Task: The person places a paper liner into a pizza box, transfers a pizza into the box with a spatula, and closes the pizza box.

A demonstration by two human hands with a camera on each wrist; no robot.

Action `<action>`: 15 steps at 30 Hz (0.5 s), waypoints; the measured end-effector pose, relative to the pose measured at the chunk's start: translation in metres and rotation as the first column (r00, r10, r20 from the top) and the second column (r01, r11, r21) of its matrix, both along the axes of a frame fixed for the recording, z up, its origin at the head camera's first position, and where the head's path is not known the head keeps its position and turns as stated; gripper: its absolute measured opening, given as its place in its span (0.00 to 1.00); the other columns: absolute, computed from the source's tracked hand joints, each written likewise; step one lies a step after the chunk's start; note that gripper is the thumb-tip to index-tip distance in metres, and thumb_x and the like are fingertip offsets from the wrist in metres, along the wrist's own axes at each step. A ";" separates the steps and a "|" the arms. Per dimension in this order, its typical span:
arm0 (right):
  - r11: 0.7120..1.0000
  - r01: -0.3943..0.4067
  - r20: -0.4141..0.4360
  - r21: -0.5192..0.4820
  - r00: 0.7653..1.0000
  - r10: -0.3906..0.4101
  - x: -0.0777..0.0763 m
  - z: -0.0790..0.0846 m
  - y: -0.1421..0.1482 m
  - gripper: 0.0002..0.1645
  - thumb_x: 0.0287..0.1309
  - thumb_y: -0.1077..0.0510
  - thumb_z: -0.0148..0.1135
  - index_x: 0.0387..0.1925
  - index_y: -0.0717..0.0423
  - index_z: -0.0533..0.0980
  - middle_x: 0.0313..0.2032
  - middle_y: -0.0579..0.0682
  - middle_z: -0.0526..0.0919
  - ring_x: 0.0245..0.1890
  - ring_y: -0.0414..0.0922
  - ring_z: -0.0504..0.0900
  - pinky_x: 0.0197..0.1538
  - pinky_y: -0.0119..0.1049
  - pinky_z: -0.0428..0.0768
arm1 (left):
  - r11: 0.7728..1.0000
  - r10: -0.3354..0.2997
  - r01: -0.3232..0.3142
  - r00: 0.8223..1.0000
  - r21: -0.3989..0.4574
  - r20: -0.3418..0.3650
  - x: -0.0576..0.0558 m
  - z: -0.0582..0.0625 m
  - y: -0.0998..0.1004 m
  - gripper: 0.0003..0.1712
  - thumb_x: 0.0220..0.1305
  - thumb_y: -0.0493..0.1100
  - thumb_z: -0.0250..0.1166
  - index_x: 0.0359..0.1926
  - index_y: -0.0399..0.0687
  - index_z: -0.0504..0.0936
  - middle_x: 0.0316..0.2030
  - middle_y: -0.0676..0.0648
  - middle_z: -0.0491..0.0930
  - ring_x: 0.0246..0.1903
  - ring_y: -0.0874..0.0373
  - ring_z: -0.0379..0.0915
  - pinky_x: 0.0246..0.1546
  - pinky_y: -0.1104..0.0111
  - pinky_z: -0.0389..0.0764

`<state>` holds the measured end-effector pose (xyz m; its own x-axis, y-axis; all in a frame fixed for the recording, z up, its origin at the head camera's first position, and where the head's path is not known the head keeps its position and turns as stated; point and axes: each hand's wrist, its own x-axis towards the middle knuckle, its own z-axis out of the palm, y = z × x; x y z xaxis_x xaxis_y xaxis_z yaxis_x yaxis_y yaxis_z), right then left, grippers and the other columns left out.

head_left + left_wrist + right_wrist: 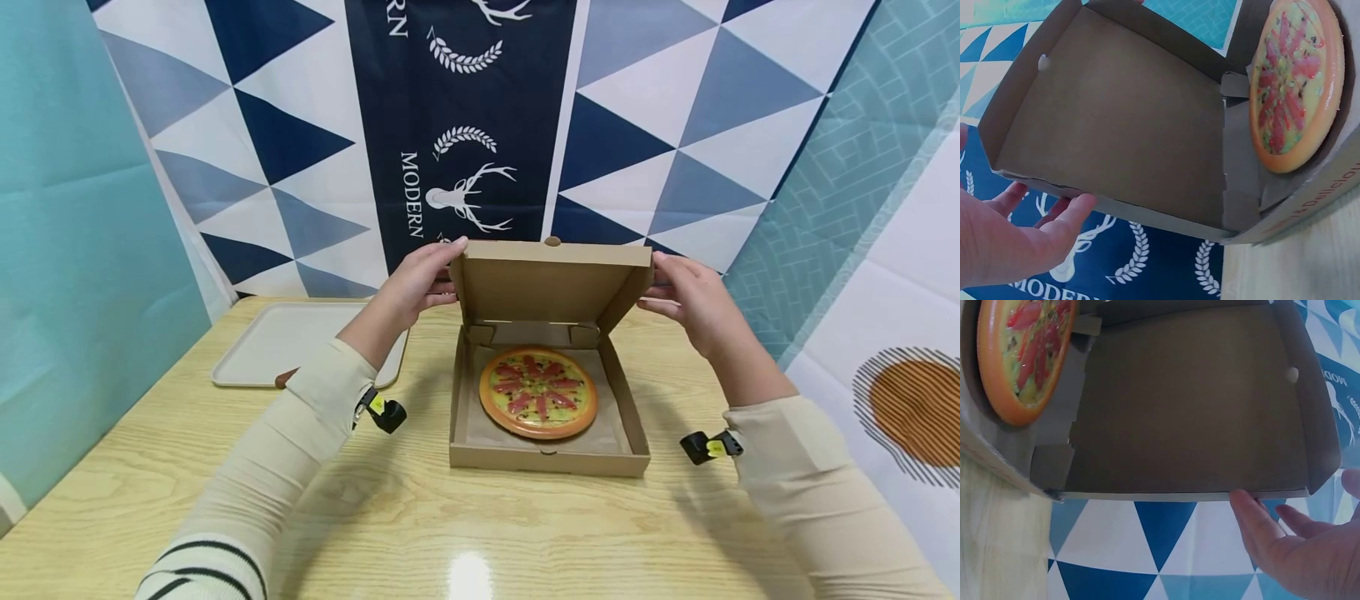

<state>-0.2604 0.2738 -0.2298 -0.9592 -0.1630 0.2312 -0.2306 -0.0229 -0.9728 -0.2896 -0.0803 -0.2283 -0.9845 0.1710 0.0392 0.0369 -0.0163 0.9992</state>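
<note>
A cardboard pizza box (549, 462) lies on the table with its lid (532, 287) raised. Inside is a round pizza (538, 392) with red strips on a yellow-green top. My left hand (416, 283) touches the lid's left side near its front corner, fingertips along the edge. At the lid's opposite side is my right hand (693, 300), its fingers (1250, 515) extended against the edge. In the left wrist view, the fingers (1075, 215) reach the lid's side, and the thumb is mostly out of frame.
To the left, a cream tray (262, 342) sits at the back of the wooden table (405, 533). A brown rounded end (285, 377) of something shows at the tray's front rim, partly behind the left sleeve. Patterned cloth (465, 108) hangs behind the table.
</note>
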 end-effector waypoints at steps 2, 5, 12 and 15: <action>1.000 -0.004 0.017 0.011 1.000 0.004 0.000 0.002 0.000 0.18 0.70 0.46 0.53 0.51 0.54 0.68 0.42 0.47 0.78 0.40 0.40 0.80 0.43 0.29 0.82 | 1.000 0.007 -0.007 1.000 -0.019 -0.005 0.001 0.003 0.001 0.30 0.68 0.56 0.61 0.63 0.45 0.71 0.57 0.39 0.71 0.49 0.43 0.71 0.57 0.55 0.75; 0.999 0.006 0.043 0.034 0.999 -0.007 0.000 0.005 0.000 0.25 0.70 0.46 0.54 0.59 0.57 0.66 0.45 0.47 0.76 0.40 0.40 0.79 0.43 0.29 0.81 | 0.999 0.021 -0.021 1.000 -0.045 -0.006 0.001 0.007 0.001 0.30 0.67 0.53 0.62 0.65 0.45 0.70 0.57 0.42 0.71 0.50 0.43 0.72 0.55 0.56 0.76; 0.992 0.070 0.046 0.108 0.996 -0.075 -0.002 0.001 -0.006 0.45 0.67 0.48 0.58 0.73 0.66 0.51 0.50 0.49 0.69 0.39 0.38 0.78 0.43 0.27 0.81 | 0.998 0.044 -0.043 0.999 -0.045 0.014 0.003 0.008 0.006 0.29 0.67 0.44 0.63 0.66 0.43 0.67 0.61 0.41 0.69 0.53 0.40 0.71 0.55 0.56 0.76; 0.992 0.082 0.035 0.096 0.996 -0.086 -0.001 -0.002 -0.007 0.42 0.67 0.50 0.59 0.72 0.66 0.54 0.50 0.50 0.68 0.41 0.38 0.79 0.42 0.27 0.81 | 0.997 0.051 -0.051 0.999 -0.053 0.010 0.004 0.006 0.007 0.29 0.66 0.42 0.64 0.66 0.44 0.66 0.59 0.41 0.69 0.46 0.45 0.73 0.54 0.57 0.77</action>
